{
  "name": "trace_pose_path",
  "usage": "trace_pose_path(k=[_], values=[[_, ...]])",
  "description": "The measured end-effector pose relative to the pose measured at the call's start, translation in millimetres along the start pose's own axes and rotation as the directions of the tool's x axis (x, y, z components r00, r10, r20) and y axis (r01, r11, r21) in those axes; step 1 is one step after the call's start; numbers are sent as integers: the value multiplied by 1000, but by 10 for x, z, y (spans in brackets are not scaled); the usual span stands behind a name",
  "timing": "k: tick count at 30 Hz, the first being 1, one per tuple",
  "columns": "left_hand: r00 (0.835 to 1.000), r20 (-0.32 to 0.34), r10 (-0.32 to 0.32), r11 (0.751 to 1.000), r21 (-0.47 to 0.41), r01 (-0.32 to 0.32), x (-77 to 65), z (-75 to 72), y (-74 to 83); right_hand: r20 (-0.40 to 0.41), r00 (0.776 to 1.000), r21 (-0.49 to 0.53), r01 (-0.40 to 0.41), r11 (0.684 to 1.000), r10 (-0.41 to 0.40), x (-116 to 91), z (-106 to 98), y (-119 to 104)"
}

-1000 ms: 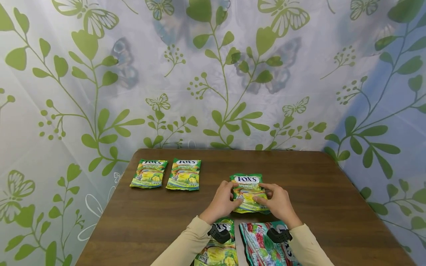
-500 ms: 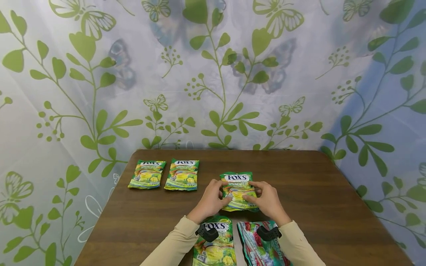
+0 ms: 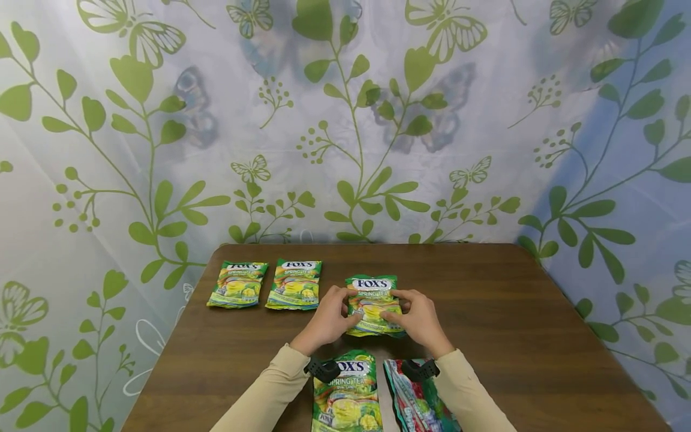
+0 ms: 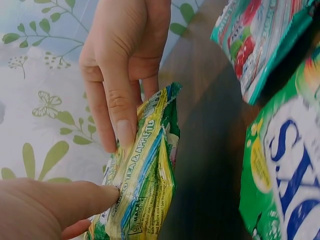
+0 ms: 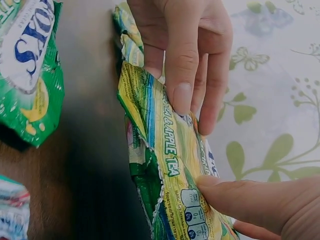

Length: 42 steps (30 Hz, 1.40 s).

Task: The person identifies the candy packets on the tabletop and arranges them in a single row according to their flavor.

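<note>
Both hands pinch a small green and yellow Fox's Spring Tea candy bag (image 3: 372, 300) by its two sides, thumbs on its front. My left hand (image 3: 330, 313) grips the left side, and my right hand (image 3: 420, 316) the right. In the left wrist view the bag (image 4: 142, 185) shows its lower seam, with the left thumb (image 4: 75, 200) pressing in from the lower left. Seen from the right wrist, the right thumb (image 5: 250, 195) presses the printed front of the bag (image 5: 172, 165). The back of the bag and the fingertips behind it are hidden.
Two similar Spring Tea bags (image 3: 239, 285) lie side by side at the table's back left. A larger Spring Tea bag (image 3: 348, 396) and a teal and red Fox's bag (image 3: 418, 399) lie at the front, partly under the arms. A patterned curtain (image 3: 324, 120) hangs behind the brown table (image 3: 486, 312).
Both hands have carried the held candy bag leftward and slightly toward the back of the table, keeping their grip. The view has shifted a little. The other bags have stayed in place.
</note>
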State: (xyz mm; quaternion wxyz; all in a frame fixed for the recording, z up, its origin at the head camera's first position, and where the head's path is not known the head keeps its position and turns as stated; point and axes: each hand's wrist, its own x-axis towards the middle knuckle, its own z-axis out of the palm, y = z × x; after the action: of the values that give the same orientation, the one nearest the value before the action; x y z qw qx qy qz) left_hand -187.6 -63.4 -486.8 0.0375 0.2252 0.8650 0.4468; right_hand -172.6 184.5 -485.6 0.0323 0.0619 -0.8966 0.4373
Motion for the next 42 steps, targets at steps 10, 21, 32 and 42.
trace_pose_path(k=[10,21,32,42], values=[[1000,-10,-2,1000,30,2,42,-145,-76,11,1000,24,0,1000,0,125,105,-59],[996,-10,87,996,18,-87,201,-200,-529,3,1000,54,-8,999,8,297,266,-37],[997,-40,71,998,3,-71,401,-205,-770,-13,1000,41,-17,999,18,490,372,-12],[999,-10,-33,997,76,33,391,-287,-459,-17,999,43,-34,999,34,612,444,2]])
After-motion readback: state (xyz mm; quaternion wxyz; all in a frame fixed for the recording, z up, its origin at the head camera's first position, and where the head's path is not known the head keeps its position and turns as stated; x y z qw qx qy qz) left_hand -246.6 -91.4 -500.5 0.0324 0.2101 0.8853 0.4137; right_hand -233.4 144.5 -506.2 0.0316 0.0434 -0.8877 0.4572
